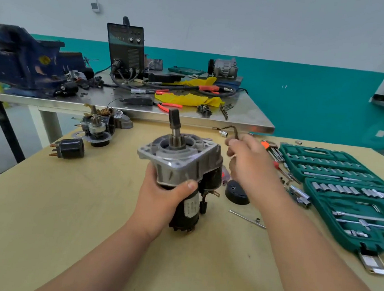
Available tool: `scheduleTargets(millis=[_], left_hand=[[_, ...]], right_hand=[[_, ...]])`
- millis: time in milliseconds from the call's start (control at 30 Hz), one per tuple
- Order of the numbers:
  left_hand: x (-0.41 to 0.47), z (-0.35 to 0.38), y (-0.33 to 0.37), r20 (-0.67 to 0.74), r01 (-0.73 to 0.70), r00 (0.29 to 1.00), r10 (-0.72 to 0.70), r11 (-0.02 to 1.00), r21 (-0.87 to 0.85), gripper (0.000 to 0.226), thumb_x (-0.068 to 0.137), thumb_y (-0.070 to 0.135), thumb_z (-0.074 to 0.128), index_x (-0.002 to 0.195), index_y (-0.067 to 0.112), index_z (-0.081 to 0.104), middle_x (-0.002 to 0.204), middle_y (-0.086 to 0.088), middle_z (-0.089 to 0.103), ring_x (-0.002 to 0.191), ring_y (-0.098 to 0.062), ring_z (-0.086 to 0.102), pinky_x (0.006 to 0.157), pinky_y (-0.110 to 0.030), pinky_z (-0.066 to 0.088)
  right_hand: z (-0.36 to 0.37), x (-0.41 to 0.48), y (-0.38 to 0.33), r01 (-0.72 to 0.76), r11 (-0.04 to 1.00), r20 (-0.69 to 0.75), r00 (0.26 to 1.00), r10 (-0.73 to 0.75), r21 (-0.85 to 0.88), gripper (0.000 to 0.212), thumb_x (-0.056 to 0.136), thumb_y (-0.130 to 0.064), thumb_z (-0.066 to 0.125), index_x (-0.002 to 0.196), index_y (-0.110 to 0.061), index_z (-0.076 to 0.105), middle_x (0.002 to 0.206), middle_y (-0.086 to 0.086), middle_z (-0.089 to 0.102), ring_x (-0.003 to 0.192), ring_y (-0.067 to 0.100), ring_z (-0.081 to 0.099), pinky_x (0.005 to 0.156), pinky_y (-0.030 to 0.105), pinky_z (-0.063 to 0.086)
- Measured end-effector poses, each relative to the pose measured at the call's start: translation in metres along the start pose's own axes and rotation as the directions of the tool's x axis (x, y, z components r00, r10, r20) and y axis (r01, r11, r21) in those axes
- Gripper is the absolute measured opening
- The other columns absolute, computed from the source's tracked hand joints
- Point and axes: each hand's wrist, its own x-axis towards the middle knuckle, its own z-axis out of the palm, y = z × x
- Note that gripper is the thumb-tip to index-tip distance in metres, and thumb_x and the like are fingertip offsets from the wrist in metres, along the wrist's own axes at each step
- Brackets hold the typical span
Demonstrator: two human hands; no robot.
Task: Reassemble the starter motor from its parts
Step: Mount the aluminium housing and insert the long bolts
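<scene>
My left hand grips the starter motor upright on the wooden table. Its silver housing faces up and its shaft sticks out of the top. The black body below bears a white label. To the right of the housing, my right hand pinches a small bent brown metal piece raised above the fingers. A black solenoid with copper terminals lies at the left. Behind it sits a cluster of other motor parts. A black round cap rests right of the motor.
An open green socket set fills the table's right side, with loose sockets and bits beside it. A thin long bolt lies near my right forearm. Behind stands a steel bench with a blue vise, a welder, yellow rags and pliers.
</scene>
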Motion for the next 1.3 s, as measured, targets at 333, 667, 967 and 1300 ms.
scheduleTargets(millis=[333,667,967,1300], left_hand=[[-0.045,0.005,0.015,-0.081,-0.115,0.988,0.131,0.977,0.178,0.063,0.057,0.044,0.076,0.111,0.055,0.045,0.108,0.026,0.063,0.097,0.013,0.059,0.072,-0.002,0.044],[0.024,-0.034,0.054,0.113,-0.169,0.982,0.149,0.967,0.193,0.060,0.063,0.060,0.062,0.118,0.034,0.060,0.114,0.008,0.068,0.103,-0.012,0.066,0.082,-0.040,0.053],[0.027,-0.047,0.036,-0.169,-0.087,0.981,0.099,0.993,0.077,0.025,0.074,0.034,0.051,0.093,0.022,0.064,0.078,0.012,0.070,0.069,-0.002,0.065,0.052,-0.014,0.048],[0.026,-0.035,0.044,-0.164,-0.086,0.979,0.119,0.977,0.193,0.028,0.065,0.050,0.058,0.087,0.034,0.063,0.079,0.014,0.070,0.062,-0.003,0.067,0.042,-0.016,0.047]], right_hand=[[0.030,-0.022,-0.012,-0.009,0.956,0.277,0.958,-0.076,0.294,0.022,0.077,-0.044,0.051,0.084,-0.037,0.070,0.080,-0.008,0.069,0.074,0.009,0.063,0.063,0.030,0.046],[0.030,0.039,-0.011,-0.258,0.889,0.578,0.816,-0.009,0.379,0.017,0.087,-0.015,0.060,0.083,-0.015,0.076,0.087,0.015,0.069,0.078,0.027,0.066,0.073,0.035,0.055],[0.079,0.049,0.056,0.178,0.645,0.389,0.900,0.199,-0.743,0.014,0.092,-0.015,0.051,0.098,-0.014,0.064,0.095,0.005,0.065,0.080,0.018,0.061,0.070,0.030,0.050],[0.059,0.050,0.046,0.016,0.808,0.302,0.932,0.201,-0.589,0.029,0.096,-0.006,0.049,0.071,-0.020,0.045,0.080,0.000,0.054,0.073,0.015,0.053,0.067,0.023,0.050]])
